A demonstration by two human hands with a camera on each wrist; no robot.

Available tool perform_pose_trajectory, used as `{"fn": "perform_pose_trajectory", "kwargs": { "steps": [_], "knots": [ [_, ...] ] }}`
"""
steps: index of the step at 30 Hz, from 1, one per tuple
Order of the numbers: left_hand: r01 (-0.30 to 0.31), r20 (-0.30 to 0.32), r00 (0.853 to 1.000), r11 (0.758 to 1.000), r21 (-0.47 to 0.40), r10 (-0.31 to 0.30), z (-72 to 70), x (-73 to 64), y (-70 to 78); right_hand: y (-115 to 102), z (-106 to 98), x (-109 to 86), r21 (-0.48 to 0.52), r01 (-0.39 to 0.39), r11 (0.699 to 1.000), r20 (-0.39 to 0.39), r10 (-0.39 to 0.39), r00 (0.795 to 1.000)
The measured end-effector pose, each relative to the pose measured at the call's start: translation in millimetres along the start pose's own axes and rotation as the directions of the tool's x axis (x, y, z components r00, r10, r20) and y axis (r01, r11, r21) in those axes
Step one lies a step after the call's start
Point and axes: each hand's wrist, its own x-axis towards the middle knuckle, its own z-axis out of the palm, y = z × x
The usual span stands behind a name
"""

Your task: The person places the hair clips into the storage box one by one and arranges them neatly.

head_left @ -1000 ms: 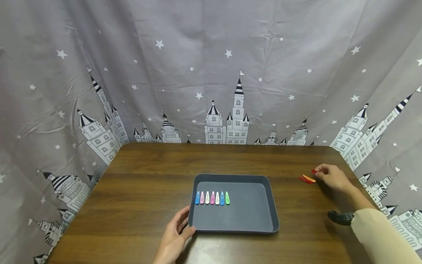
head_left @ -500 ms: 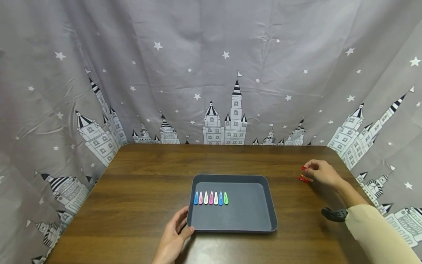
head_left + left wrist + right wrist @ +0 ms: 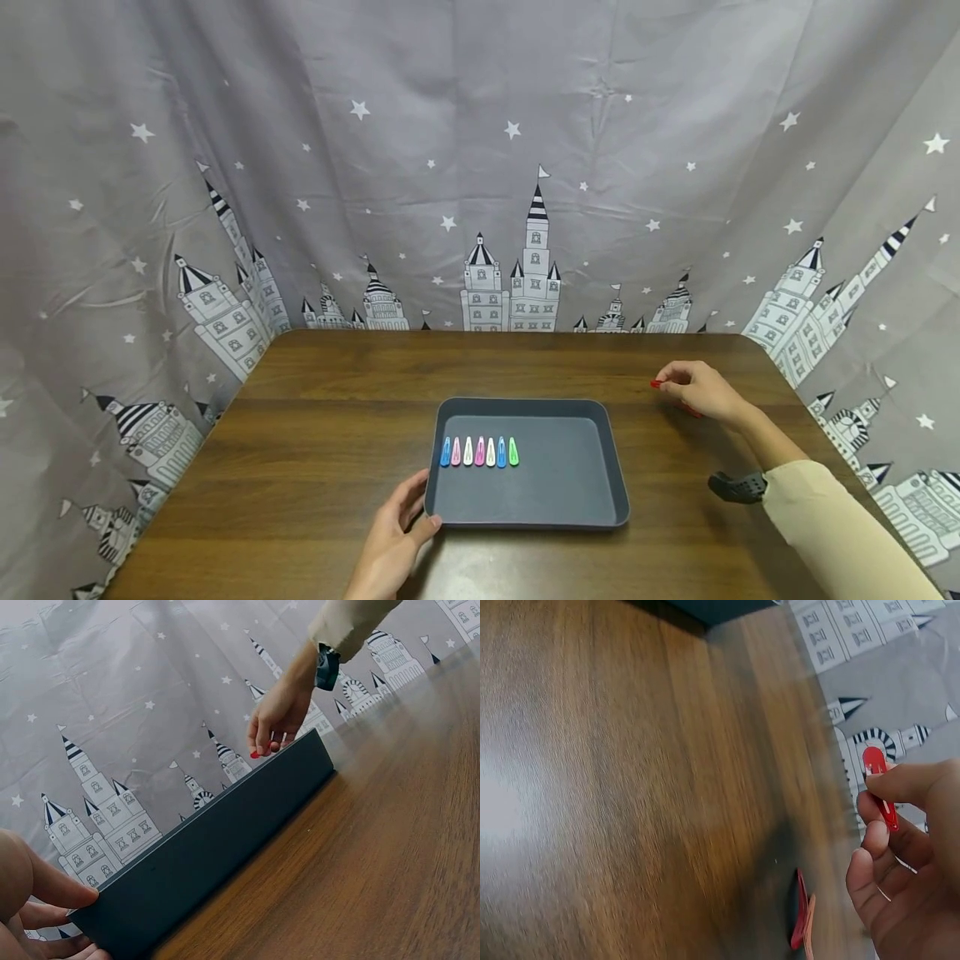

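Observation:
A red snap hair clip [image 3: 880, 787] is pinched between the thumb and fingers of my right hand [image 3: 697, 390], held above the table to the right of the tray. Below that hand, a second red clip [image 3: 800, 909] and an orange clip [image 3: 809, 927] lie on the wood. My left hand [image 3: 397, 533] grips the near left corner of the dark grey tray [image 3: 555, 521], thumb on the rim. Along the tray's left half, several clips stand in a row: blue, pink and white ones, with a green clip [image 3: 513, 451] at the right end.
The brown wooden table [image 3: 300, 433] carries the tray near its middle. Behind it hangs a grey curtain [image 3: 405, 125] printed with castles and stars. A dark band [image 3: 738, 487] sits at the right wrist beside a cream sleeve [image 3: 832, 517].
My right hand has lifted the red clip from beside the other two and moved left with it, toward the tray. My left hand keeps its grip on the tray corner.

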Motion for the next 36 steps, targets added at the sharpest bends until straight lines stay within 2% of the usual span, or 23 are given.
{"fn": "perform_pose_trajectory", "kwargs": {
  "steps": [8, 14, 21, 30, 36],
  "knots": [
    [0.004, -0.003, 1.000, 1.000, -0.001, -0.004, 0.3, -0.8, -0.9, -5, 8, 6.0, -0.006, 0.020, 1.000, 0.002, -0.020, 1.000],
    [0.002, -0.004, 1.000, 1.000, 0.009, -0.001, 0.1, -0.6, -1.4, -11, 13, 8.6, -0.019, 0.086, 0.996, 0.015, -0.086, 0.996],
    [0.003, -0.011, 1.000, 1.000, 0.016, -0.003, -0.1, 0.4, -1.4, -18, 24, 13.6, -0.025, 0.165, 0.986, 0.054, -0.164, 0.985],
    [0.020, -0.016, 1.000, 1.000, 0.021, -0.019, -0.9, 1.6, -1.4, -30, 33, 18.2, -0.009, 0.245, 0.969, 0.058, -0.244, 0.968],
    [0.000, -0.008, 1.000, 1.000, 0.014, 0.000, -0.9, 0.3, -2.1, -42, 37, 20.9, 0.006, 0.290, 0.957, 0.083, -0.289, 0.954]
  ]
}}
